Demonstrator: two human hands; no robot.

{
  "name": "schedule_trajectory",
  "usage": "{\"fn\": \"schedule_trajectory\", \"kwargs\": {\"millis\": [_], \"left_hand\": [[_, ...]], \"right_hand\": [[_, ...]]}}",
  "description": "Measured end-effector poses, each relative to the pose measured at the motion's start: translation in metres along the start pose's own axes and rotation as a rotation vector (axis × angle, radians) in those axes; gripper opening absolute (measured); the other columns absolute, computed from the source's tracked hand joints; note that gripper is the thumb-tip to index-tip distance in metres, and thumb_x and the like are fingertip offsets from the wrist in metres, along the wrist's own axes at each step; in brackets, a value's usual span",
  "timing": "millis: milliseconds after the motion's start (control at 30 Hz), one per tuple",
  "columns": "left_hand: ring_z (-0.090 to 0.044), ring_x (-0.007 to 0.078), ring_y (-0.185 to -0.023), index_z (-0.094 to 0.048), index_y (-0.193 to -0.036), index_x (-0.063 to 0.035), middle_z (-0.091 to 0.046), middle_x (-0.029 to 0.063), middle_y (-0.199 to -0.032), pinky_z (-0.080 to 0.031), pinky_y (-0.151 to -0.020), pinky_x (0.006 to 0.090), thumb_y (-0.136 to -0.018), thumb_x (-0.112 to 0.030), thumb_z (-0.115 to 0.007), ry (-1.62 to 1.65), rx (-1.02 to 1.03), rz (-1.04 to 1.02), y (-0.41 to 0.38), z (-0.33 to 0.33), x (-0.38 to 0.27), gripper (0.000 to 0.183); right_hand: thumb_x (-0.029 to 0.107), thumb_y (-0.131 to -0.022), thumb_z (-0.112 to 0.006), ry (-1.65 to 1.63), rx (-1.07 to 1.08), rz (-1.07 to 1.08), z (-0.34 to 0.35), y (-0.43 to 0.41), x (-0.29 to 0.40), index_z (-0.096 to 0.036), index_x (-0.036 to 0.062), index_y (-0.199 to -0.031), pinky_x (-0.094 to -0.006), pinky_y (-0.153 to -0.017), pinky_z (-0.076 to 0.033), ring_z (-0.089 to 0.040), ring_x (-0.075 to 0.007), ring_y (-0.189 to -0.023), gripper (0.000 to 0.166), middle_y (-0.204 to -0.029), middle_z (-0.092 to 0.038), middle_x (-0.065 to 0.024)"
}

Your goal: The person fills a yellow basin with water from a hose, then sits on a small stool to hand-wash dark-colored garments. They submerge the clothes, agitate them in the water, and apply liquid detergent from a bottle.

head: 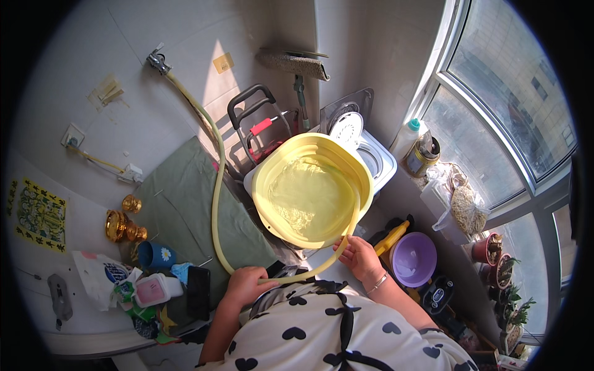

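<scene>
A pale yellow hose runs from a wall tap, loops down past my waist and rises over the near rim of a yellow plastic basin. Its far end lies inside, along the right wall, in rippling water. My left hand grips the hose's low bend close to my body. Near the basin's rim, my right hand holds the hose between thumb and fingers. Under the basin is a white twin-tub washing machine, its round spin-tub lid raised.
Left stands a surface under a green cloth, bearing a blue cup, a black phone and golden ornaments. A purple basin sits low at right. Behind are a folding cart and a squeegee. Potted plants line the windowsill.
</scene>
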State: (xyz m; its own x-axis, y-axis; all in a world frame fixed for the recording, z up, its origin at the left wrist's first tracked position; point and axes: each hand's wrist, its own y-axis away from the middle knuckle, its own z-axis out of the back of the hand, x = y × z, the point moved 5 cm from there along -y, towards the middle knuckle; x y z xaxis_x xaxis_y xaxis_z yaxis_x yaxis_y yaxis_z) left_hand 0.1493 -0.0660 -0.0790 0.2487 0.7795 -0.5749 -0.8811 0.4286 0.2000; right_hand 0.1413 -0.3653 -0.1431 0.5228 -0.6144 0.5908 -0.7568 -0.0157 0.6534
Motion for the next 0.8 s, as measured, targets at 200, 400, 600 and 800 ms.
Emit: {"fn": "schedule_trajectory", "kwargs": {"millis": [200, 400, 600, 800], "left_hand": [[-0.062, 0.0334, -0.07, -0.063, -0.073, -0.0075, -0.063, 0.0126, -0.072, -0.048, -0.061, 0.0428, -0.075, -0.043, -0.076, 0.011, 0.001, 0.015, 0.0004, 0.0009, -0.0002, 0.038], [-0.062, 0.0331, -0.068, -0.063, -0.073, -0.008, -0.063, 0.0125, -0.071, -0.048, -0.06, 0.0422, -0.075, -0.042, -0.076, 0.019, 0.0, 0.014, -0.0001, 0.0, 0.0019, 0.037], [-0.061, 0.0326, -0.065, -0.063, -0.073, -0.0079, -0.062, 0.0125, -0.069, -0.047, -0.057, 0.0411, -0.074, -0.041, -0.078, 0.05, -0.011, 0.027, -0.0012, 0.0013, 0.0009, 0.036], [-0.062, 0.0277, -0.062, -0.064, -0.075, -0.0068, -0.064, 0.0117, -0.069, -0.047, -0.057, 0.0365, -0.074, -0.036, -0.08, 0.134, -0.003, 0.099, -0.0018, 0.0028, 0.0035, 0.033]], "right_hand": [[0.028, -0.099, -0.048, -0.01, 0.014, 0.002, -0.0019, 0.0011, 0.0027, -0.059, 0.0084, -0.112, -0.0276, -0.076, -0.05, -0.065, -0.0153, -0.094, 0.026, -0.101, -0.067, -0.0046], [0.028, -0.099, -0.048, -0.018, 0.018, 0.001, -0.0022, 0.0012, 0.0031, -0.058, 0.0084, -0.112, -0.0275, -0.075, -0.051, -0.066, -0.0154, -0.094, 0.026, -0.101, -0.067, -0.0046], [0.027, -0.099, -0.047, -0.006, 0.006, 0.002, 0.0002, 0.0001, 0.0026, -0.058, 0.0078, -0.112, -0.0276, -0.074, -0.051, -0.066, -0.0155, -0.094, 0.026, -0.102, -0.067, -0.0047], [0.028, -0.099, -0.046, -0.002, 0.001, -0.001, 0.0005, -0.0002, 0.0031, -0.058, 0.0073, -0.112, -0.0269, -0.073, -0.05, -0.066, -0.0154, -0.094, 0.027, -0.103, -0.067, -0.0048]]}}
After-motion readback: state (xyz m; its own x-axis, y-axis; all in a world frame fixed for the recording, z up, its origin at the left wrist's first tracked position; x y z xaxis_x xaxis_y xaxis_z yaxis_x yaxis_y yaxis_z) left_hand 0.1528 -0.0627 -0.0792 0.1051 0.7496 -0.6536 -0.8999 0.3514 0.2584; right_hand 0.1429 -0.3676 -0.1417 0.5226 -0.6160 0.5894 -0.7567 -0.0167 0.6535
